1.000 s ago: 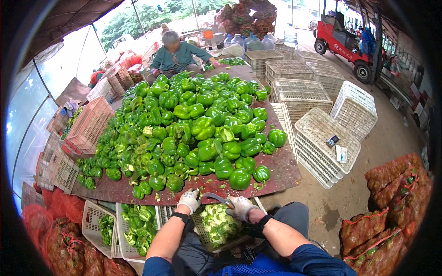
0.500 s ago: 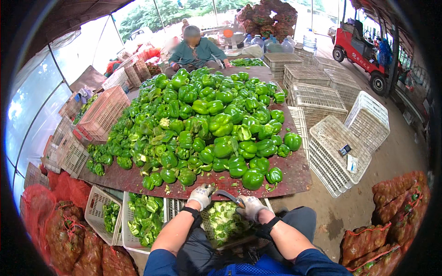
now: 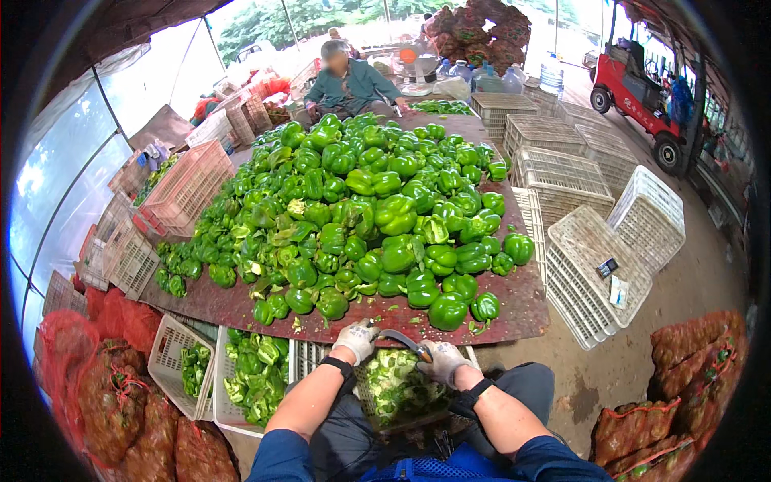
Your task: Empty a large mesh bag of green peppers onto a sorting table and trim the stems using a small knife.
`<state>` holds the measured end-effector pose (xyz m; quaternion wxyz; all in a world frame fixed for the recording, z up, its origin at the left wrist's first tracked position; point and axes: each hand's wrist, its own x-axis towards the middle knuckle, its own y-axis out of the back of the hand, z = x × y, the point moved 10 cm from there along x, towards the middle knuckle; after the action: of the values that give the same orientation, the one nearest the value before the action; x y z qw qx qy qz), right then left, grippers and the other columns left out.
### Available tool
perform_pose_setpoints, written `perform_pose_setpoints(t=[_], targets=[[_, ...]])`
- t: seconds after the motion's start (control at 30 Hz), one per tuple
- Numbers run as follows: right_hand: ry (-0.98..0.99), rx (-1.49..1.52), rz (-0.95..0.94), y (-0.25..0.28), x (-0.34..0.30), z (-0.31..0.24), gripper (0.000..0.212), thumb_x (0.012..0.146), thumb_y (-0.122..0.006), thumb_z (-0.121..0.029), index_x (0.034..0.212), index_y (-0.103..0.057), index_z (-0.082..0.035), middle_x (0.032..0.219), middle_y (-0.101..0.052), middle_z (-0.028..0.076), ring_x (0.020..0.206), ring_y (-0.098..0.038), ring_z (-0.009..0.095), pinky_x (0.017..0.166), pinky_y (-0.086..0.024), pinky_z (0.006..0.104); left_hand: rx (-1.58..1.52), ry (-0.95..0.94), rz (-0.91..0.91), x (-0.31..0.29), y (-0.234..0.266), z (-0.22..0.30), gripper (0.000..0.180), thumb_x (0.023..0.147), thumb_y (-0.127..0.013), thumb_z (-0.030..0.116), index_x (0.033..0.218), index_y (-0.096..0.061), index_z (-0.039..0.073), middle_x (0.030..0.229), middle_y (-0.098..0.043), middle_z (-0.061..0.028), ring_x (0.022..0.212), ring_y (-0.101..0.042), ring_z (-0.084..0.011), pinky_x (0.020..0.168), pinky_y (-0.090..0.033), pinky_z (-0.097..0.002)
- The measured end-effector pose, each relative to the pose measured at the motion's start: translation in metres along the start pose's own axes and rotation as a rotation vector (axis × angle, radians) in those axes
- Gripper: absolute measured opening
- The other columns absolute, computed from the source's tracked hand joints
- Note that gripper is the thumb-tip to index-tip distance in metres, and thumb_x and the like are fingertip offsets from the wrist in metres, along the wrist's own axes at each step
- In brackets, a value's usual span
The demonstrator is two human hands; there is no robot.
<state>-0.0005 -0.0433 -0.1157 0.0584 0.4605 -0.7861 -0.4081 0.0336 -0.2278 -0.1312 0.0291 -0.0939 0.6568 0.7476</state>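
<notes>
My right hand [image 3: 443, 363], in a pale work glove, grips the handle of a dark curved knife [image 3: 404, 341]. The blade arcs left toward my left hand [image 3: 356, 339]. That hand is gloved too and rests with curled fingers at the near edge of the brown mat [image 3: 518, 315]; whether it holds anything is hidden. Under both hands, on my lap, a crate of green pepper trimmings [image 3: 395, 387] is wedged between my knees. A big heap of green bell peppers [image 3: 361, 209] covers the mat just beyond my hands.
White crates with peppers [image 3: 255, 377] stand at my left knee. Red mesh sacks lie at left [image 3: 112, 394] and right [image 3: 691, 361]. Empty white crates [image 3: 594, 265] are stacked on the right, pink crates [image 3: 189, 185] on the left. A person [image 3: 349, 80] sits across the heap. A red forklift [image 3: 642, 96] stands at the far right.
My view has shifted, and the heap now sits lower and closer in it. Both hands stay at the mat's near edge with the knife between them.
</notes>
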Motion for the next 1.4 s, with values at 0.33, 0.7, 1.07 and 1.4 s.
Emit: perform_pose_setpoints(t=[0.33,0.7,1.07,1.4], targets=[[-0.018,0.01,-0.024,0.005,-0.004,-0.008,0.037,0.084,-0.066,-0.029,0.114,-0.057,-0.008,0.106,-0.065,0.019,0.104,-0.06,0.04,0.086,-0.047,0.0466,-0.201,0.113,0.086,-0.001,0.004,-0.014,0.044,0.082,-0.062,0.023,0.125,-0.059,0.012,0.127,-0.055,-0.019,0.114,-0.057,-0.0359,0.096,-0.048,-0.0417],[0.012,0.005,0.003,0.006,-0.007,-0.009,0.037,0.086,-0.067,-0.028,0.114,-0.055,-0.008,0.102,-0.066,0.02,0.1,-0.061,0.041,0.083,-0.048,0.0459,-0.062,-0.082,-0.032,0.004,-0.015,0.008,0.041,0.082,-0.061,0.018,0.123,-0.062,0.014,0.137,-0.051,-0.0197,0.126,-0.049,-0.0351,0.106,-0.041,-0.0411],[-0.131,-0.068,-0.03,0.02,-0.019,-0.022,0.047,0.086,-0.068,-0.034,0.127,-0.052,-0.018,0.116,-0.064,0.013,0.114,-0.057,0.034,0.095,-0.04,0.053,-0.155,0.038,-0.1,0.0,-0.001,-0.003,0.031,0.078,-0.063,0.018,0.108,-0.067,0.012,0.124,-0.059,-0.0213,0.114,-0.057,-0.036,0.098,-0.046,-0.0413],[0.062,0.017,0.086,0.004,-0.006,-0.015,0.047,0.08,-0.071,-0.028,0.119,-0.056,-0.007,0.101,-0.066,0.023,0.099,-0.062,0.042,0.086,-0.049,0.0465,-0.472,0.221,0.41,-0.041,0.068,-0.097,0.025,0.072,-0.07,0.025,0.091,-0.069,0.008,0.093,-0.067,-0.0174,0.091,-0.064,-0.0351,0.081,-0.051,-0.0418]])
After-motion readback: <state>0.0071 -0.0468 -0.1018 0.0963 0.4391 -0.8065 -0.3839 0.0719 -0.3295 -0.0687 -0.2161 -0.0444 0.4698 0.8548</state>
